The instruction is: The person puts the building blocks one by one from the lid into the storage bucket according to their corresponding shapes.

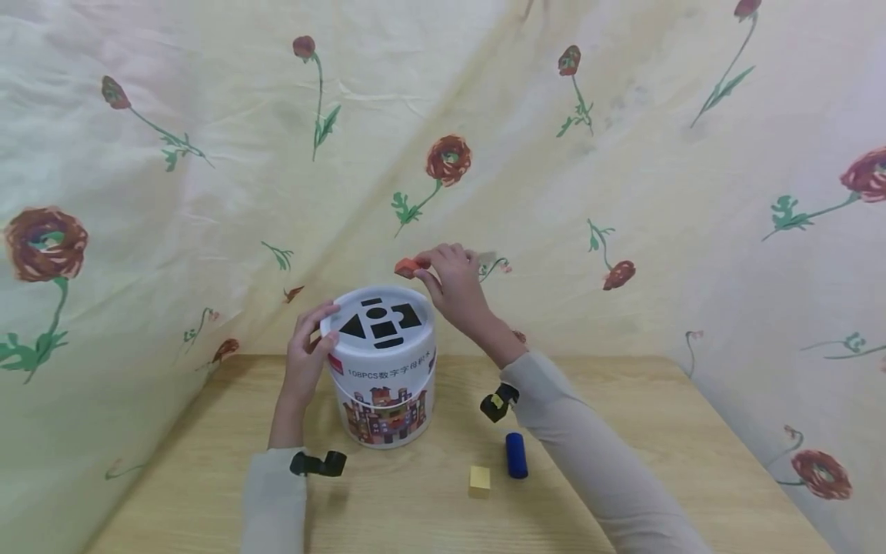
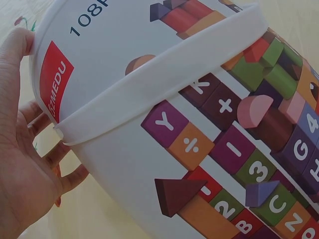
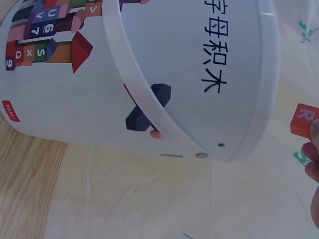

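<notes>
A white toy-block bucket stands upright on the table, its printed side facing me. Its lid has several black shaped cutouts: a triangle, a circle, a square and others. My left hand holds the bucket's left side near the lid rim, fingers and thumb curved round it, as the left wrist view also shows. Above the lid's right rear edge, my right hand pinches a red block. In the right wrist view this block bears a letter R; most of that hand is cut off.
A yellow block and a blue cylinder block lie on the wooden table in front, right of the bucket. The bucket's white strap handle hangs across its front. Flowered cloth rises behind the table and at both sides.
</notes>
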`<act>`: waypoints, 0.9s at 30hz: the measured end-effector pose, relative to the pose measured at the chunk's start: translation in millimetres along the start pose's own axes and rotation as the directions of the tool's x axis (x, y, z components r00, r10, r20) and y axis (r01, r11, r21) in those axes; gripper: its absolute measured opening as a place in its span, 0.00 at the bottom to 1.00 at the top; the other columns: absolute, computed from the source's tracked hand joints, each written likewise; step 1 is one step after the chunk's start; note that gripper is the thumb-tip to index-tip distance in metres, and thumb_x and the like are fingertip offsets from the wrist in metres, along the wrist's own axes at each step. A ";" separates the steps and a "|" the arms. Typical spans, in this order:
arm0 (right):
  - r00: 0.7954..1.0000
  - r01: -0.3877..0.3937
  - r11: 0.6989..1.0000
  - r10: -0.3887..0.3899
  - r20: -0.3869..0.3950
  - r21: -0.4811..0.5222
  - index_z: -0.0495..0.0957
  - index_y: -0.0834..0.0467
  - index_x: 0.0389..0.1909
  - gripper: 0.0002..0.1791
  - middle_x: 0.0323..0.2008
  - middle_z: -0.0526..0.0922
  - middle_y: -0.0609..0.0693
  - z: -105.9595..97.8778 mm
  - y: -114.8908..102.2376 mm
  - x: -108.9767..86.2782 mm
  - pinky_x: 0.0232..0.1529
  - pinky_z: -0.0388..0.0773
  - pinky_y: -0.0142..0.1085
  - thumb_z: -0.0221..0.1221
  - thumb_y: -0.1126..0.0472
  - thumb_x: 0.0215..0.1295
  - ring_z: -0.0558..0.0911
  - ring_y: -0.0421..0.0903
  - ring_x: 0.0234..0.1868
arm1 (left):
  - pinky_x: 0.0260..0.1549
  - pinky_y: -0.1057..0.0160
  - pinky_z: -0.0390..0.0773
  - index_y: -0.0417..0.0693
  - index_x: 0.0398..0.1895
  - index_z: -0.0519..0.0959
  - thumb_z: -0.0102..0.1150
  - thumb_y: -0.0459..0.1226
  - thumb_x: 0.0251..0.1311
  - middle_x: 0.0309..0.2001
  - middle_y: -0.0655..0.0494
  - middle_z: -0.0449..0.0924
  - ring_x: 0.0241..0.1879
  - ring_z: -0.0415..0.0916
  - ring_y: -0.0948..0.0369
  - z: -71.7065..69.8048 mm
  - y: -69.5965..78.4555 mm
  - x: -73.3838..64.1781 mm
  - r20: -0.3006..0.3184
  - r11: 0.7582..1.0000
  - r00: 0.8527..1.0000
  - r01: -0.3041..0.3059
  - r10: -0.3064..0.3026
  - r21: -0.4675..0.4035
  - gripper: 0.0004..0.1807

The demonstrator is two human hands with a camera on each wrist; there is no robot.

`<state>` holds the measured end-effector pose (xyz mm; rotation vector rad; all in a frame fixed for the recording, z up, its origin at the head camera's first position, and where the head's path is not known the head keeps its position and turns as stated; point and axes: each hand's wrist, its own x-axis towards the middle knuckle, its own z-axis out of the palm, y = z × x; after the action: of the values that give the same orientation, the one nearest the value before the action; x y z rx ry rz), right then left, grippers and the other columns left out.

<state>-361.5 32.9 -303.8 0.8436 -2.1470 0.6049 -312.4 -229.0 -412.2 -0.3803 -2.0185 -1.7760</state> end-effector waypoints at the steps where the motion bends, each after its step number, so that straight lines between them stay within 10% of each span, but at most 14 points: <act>1: 1.000 -0.001 1.000 0.001 0.014 -0.001 0.82 0.60 0.50 0.12 0.45 0.83 0.55 2.1 -2.0 1.6 0.60 0.64 0.56 0.61 0.57 0.72 0.75 0.54 0.51 | 0.51 0.74 0.77 0.51 0.70 0.72 0.51 0.40 0.72 0.75 0.59 0.60 0.66 0.61 0.57 0.1 -0.4 0.0 0.000 1.000 1.000 -0.001 0.001 -0.002 0.25; 16: 0.970 -0.062 0.993 0.037 0.242 0.099 0.84 0.57 0.48 0.12 0.48 0.82 0.52 23.3 -15.1 15.0 0.60 0.63 0.51 0.62 0.55 0.71 0.72 0.51 0.53 | 0.51 0.75 0.77 0.52 0.70 0.72 0.52 0.40 0.71 0.75 0.60 0.60 0.66 0.61 0.56 0.9 0.1 0.0 -0.001 1.000 1.000 0.002 -0.002 -0.006 0.25; 27: 0.962 -0.065 0.992 0.035 0.270 0.105 0.84 0.56 0.46 0.11 0.49 0.81 0.52 35.1 -13.3 15.3 0.58 0.62 0.50 0.63 0.55 0.70 0.70 0.51 0.53 | 0.52 0.75 0.76 0.53 0.71 0.72 0.52 0.41 0.71 0.76 0.61 0.59 0.68 0.59 0.56 1.4 2.4 -1.0 -0.003 1.000 1.000 0.019 -0.019 -0.004 0.25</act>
<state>-375.9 -4.2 -311.6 0.9823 -2.4029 0.6753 -310.6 -227.2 -410.8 -0.3601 -2.0238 -1.7910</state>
